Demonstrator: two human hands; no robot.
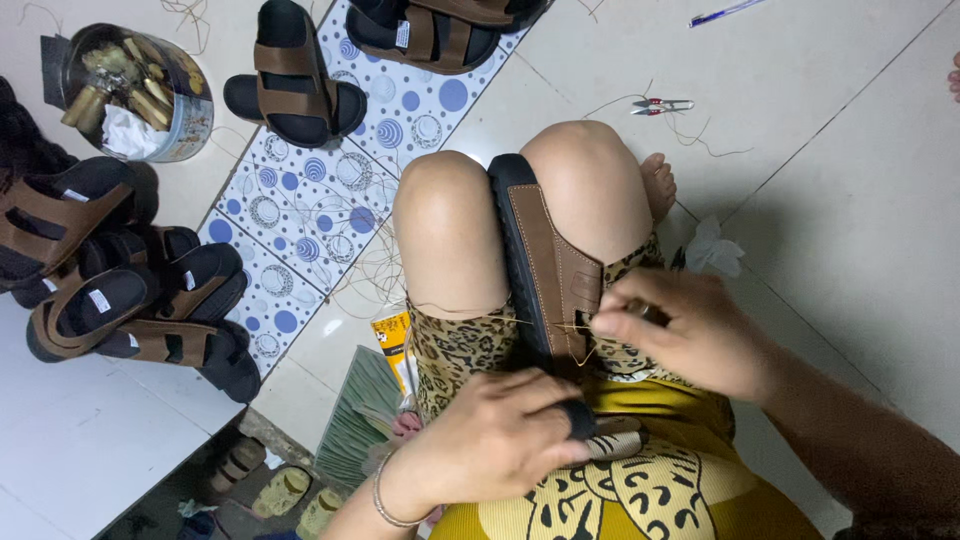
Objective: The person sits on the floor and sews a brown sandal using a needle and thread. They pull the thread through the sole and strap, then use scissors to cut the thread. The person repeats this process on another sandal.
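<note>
A black-soled sandal with a brown strap [545,265] stands on edge, clamped between my two knees. My left hand [500,435] grips its near end against my lap, the thumb in a dark finger guard. At the strap's edge my right hand [685,325] pinches a thin needle [570,327]. From the needle a fine tan thread [460,312] runs left across my thigh.
A pile of brown-strapped sandals [120,290] lies at the left, with more sandals [295,85] on a blue-dotted mat [320,210]. A round tin of spools [135,90] stands at the top left. Small thread snips [662,104] lie on the tiled floor beyond my knees.
</note>
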